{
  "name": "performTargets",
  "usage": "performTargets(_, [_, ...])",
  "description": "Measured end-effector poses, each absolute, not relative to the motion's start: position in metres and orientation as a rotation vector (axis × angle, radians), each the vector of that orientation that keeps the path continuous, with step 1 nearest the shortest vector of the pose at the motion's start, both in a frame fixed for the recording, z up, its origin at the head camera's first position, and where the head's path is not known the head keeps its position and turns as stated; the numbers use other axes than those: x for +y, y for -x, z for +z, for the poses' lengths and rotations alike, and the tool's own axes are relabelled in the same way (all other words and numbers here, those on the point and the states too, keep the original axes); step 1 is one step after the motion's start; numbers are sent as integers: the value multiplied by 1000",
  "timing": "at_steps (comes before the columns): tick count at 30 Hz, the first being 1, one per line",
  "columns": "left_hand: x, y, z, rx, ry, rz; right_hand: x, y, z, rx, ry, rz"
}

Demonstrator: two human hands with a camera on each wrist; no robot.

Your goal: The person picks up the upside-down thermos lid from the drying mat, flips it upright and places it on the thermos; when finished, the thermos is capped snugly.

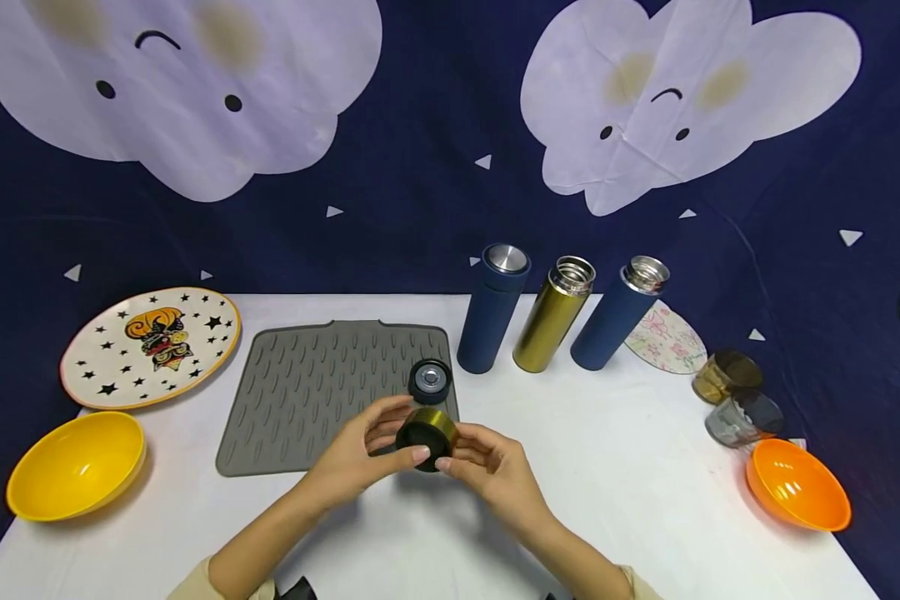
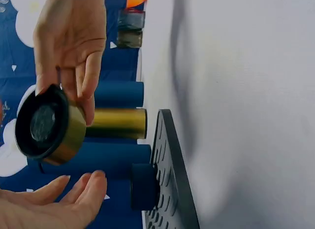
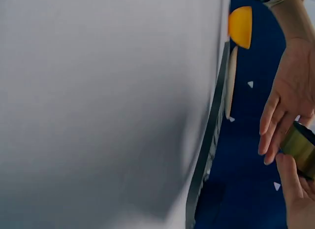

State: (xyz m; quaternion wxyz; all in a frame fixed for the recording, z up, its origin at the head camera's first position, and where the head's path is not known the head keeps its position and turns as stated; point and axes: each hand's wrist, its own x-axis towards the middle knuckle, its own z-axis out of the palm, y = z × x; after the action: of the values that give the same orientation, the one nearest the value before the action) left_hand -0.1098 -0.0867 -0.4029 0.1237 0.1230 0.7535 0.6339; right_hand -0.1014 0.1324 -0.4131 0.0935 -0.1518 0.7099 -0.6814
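Observation:
A gold flask lid (image 1: 429,435) with a black inside is held just above the table, at the front edge of the grey mat (image 1: 322,392). My right hand (image 1: 471,454) pinches it between thumb and fingers; the left wrist view shows those fingers curled over the gold lid (image 2: 49,125). My left hand (image 1: 375,442) cups the lid's other side with nearly straight fingers. In the left wrist view the left hand (image 2: 59,202) lies a little apart from the lid. A dark blue lid (image 1: 430,381) stands on the mat behind them.
Behind the mat stand a capped blue flask (image 1: 492,312), an open gold flask (image 1: 553,317) and an open blue flask (image 1: 617,317). A starred plate (image 1: 150,346) and yellow bowl (image 1: 75,464) lie left. Two glass jars (image 1: 735,396) and an orange bowl (image 1: 797,485) sit right.

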Motion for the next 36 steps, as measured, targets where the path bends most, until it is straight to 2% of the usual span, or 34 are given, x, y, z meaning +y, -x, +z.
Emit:
performTargets(7, [-94, 111, -399, 1887, -398, 1859, 135, 96, -413, 2831, 1262, -1645])
performTargets(12, [-91, 108, -399, 1920, -440, 1821, 135, 98, -404, 3188, 1913, -1134])
performTargets(17, [-86, 103, -400, 2019, -580, 1857, 132, 102, -389, 3320, 2543, -550])
performTargets(20, [-83, 100, -400, 2049, -700, 1914, 131, 103, -384, 3283, 2809, -303])
performTargets(25, [-77, 93, -399, 2169, -868, 1928, 132, 107, -385, 3201, 3027, -160])
performTargets(30, [-73, 89, -399, 2352, -940, 1860, 133, 108, -385, 3145, 3106, -149])
performTargets(33, [-72, 90, -401, 2418, -974, 1864, 134, 108, -384, 3202, 2993, -212])
performTargets(36, [-72, 93, -401, 2439, -940, 1902, 136, 111, -385, 3367, 2699, -409])
